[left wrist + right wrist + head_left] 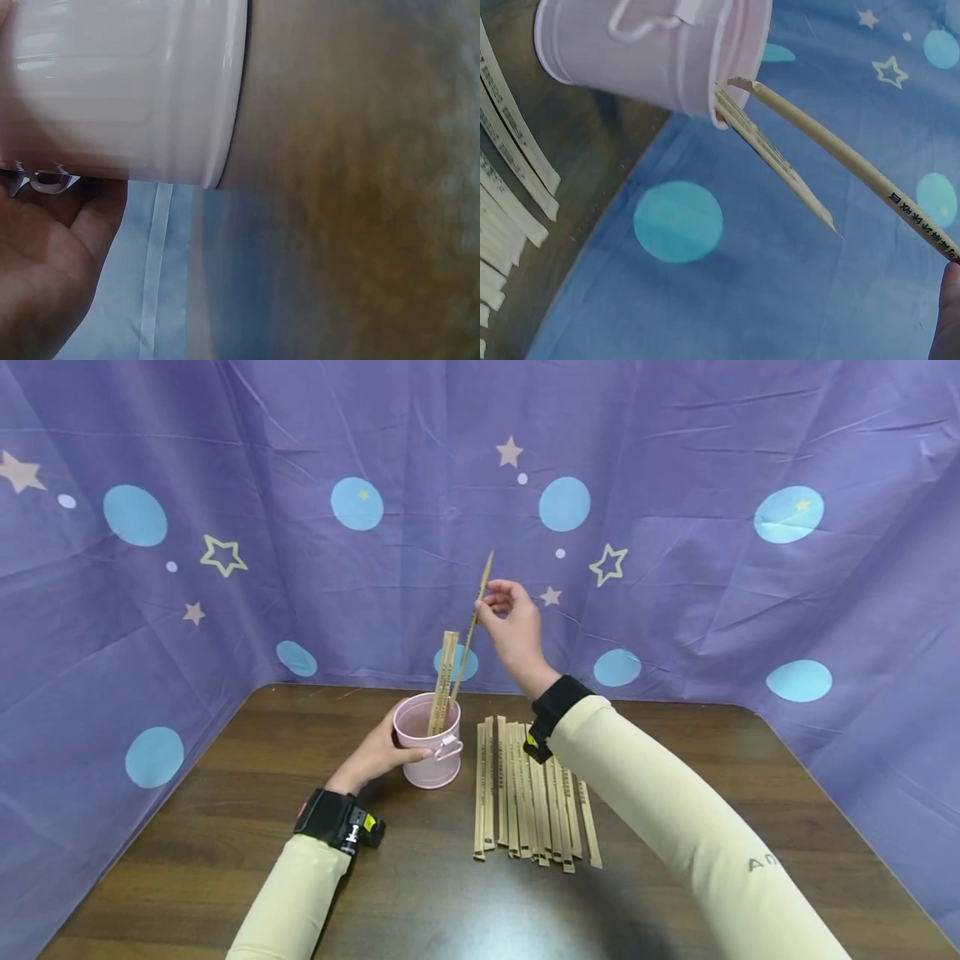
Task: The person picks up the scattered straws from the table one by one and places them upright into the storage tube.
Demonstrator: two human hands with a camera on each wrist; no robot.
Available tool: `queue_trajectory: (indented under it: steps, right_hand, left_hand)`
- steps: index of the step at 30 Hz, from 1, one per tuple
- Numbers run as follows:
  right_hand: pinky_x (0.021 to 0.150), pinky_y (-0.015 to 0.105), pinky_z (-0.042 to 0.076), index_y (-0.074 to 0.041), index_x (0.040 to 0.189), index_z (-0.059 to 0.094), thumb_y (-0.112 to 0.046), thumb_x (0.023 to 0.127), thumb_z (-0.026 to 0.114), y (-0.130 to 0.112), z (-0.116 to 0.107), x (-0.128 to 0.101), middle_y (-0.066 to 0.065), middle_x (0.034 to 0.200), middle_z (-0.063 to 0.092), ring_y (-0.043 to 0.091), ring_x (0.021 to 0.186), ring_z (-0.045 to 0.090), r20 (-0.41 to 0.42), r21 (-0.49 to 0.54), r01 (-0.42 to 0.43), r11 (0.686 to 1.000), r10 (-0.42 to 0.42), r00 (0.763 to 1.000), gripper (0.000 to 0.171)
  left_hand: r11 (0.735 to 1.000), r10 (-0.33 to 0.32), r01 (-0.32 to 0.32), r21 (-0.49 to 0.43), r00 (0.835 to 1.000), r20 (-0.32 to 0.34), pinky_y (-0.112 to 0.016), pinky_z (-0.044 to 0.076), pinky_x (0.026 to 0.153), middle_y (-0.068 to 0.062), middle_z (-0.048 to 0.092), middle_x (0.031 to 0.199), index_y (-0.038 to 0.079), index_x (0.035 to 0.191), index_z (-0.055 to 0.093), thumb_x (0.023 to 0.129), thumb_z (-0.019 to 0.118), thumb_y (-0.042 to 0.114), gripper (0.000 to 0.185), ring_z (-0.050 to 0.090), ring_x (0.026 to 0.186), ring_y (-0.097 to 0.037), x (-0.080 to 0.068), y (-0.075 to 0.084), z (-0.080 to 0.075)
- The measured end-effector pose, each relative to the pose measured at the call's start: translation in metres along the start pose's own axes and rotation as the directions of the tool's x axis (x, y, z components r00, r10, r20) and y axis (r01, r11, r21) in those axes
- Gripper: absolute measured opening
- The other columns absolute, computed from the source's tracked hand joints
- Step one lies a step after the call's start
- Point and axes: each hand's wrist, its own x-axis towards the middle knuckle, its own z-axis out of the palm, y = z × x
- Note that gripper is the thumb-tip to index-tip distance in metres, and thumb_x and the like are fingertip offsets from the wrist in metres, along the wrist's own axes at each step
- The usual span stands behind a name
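- Pinching a wrapped chopstick (474, 620) at the pink bucket's (429, 752) rim, right hand (513, 631).
- Left hand (375, 756) grips the bucket, mid-counter (225, 827).
- Wrapped chopsticks row (528, 793) alongside.

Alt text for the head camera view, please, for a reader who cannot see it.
A right hand pinches a wrapped chopstick pair, lowering its end into a pink bucket gripped by the left hand. More wrapped pairs lie in a row on the wooden table.

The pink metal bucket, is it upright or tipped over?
Upright: the pink metal bucket stands on the brown wooden table, mouth up, with paper-wrapped chopsticks sticking out.
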Motion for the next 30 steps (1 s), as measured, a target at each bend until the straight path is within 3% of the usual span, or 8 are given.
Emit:
queue_trajectory:
  steps: [7,17,25,30]
  right_hand:
    - [0.089,0.031,0.056,0.007,0.124,0.06,0.0,0.095,0.065,0.015,0.013,-0.015,0.023,0.107,0.067,0.036,0.1,0.065,0.014,-0.054,0.001,0.999,-0.001,1.0,0.03]
    - [0.09,0.034,0.054,0.007,0.124,0.06,-0.001,0.094,0.064,0.044,0.025,-0.039,0.024,0.109,0.069,0.038,0.102,0.066,0.065,-0.104,-0.026,0.994,0.033,0.997,0.031]
    - [0.095,0.046,0.056,0.009,0.121,0.06,0.001,0.093,0.064,0.062,0.031,-0.049,0.027,0.107,0.069,0.041,0.101,0.067,0.071,-0.1,-0.035,0.994,0.042,0.997,0.03]
    - [0.092,0.042,0.057,0.009,0.12,0.061,0.001,0.092,0.064,0.068,0.031,-0.052,0.026,0.105,0.07,0.04,0.098,0.068,0.067,-0.12,-0.042,0.992,0.05,0.996,0.028]
  left_hand:
    - [1.0,0.0,0.0,0.003,1.0,-0.001,-0.054,0.037,0.119,-0.022,0.053,0.149,0.006,0.155,0.036,0.081,0.084,0.006,0.088,0.052,0.137,-0.04,0.0,0.0,0.001]
    - [1.0,0.014,-0.014,0.018,1.0,-0.009,-0.053,0.037,0.119,-0.023,0.054,0.148,0.005,0.155,0.036,0.081,0.083,0.005,0.088,0.052,0.136,-0.04,0.0,-0.002,0.0]
    - [1.0,0.004,-0.004,0.004,1.0,-0.011,-0.054,0.037,0.119,-0.024,0.054,0.148,0.004,0.155,0.035,0.081,0.083,0.004,0.088,0.052,0.136,-0.041,-0.001,0.0,0.001]
    - [1.0,0.005,-0.005,0.002,1.0,-0.015,-0.054,0.036,0.119,-0.024,0.053,0.148,0.004,0.155,0.035,0.081,0.083,0.004,0.088,0.052,0.136,-0.041,-0.001,0.001,0.002]
